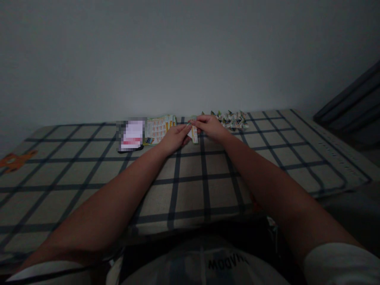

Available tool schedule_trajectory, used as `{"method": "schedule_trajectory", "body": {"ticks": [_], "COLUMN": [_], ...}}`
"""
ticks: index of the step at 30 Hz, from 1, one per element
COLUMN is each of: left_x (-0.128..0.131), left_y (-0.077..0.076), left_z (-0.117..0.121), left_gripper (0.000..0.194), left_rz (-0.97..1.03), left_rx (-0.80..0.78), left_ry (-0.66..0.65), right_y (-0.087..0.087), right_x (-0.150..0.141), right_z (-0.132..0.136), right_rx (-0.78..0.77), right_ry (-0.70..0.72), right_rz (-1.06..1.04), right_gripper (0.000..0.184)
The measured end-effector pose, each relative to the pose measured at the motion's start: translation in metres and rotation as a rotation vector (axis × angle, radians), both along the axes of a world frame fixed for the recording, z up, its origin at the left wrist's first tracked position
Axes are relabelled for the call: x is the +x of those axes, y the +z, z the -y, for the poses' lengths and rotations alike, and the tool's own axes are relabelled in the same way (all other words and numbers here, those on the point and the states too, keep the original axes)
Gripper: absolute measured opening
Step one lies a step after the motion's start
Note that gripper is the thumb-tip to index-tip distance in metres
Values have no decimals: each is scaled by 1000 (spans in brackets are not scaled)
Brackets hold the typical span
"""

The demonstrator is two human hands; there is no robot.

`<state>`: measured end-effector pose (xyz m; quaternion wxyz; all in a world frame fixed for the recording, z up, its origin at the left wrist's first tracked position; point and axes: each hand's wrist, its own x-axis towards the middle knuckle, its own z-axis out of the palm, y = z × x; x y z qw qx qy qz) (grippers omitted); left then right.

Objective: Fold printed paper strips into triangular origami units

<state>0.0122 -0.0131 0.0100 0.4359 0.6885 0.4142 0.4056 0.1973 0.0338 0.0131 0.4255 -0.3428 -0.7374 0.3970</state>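
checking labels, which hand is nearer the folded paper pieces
Right: the right hand is at the left end of the folded paper pieces; the left hand is farther left.

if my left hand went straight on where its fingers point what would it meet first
Probably the right hand, whose fingers lie just beyond those of the left hand, by the printed paper strip; how their depths line up is hard to tell.

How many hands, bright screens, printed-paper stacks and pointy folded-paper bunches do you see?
Left hand and right hand: 2
Bright screen: 1
Printed-paper stack: 1
Pointy folded-paper bunch: 1, its pieces too small to count
Total: 5
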Motion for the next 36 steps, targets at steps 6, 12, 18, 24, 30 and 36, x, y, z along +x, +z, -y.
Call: {"method": "schedule_trajectory", "body": {"ticks": [6,12,18,24,30,36], "left_x": [-1,-3,-6,-9,-5,-5], "left_y": [5,-6,-7,-8,-6,-5], "left_z": [2,-9,-9,-12,-13,-11], "left_gripper": [53,57,45,47,37,45], "left_rz": [-18,100,58,61,110,16], "left_rx": [34,-101,-53,-47,-129,-148], "left_ry": [100,22,-7,21,64,124], "right_y": [-1,9,7,2,7,8], "right_x": [-4,-1,0,-1,-1,-2], "right_z": [0,5,5,2,6,7], "right_rx": [-111,42,77,-79,6,9], "right_ry": [94,-22,-13,88,13,-18], "right_rz": [-69,33,39,-58,-11,-33], "right_gripper": [36,36,36,24,26,28]}}
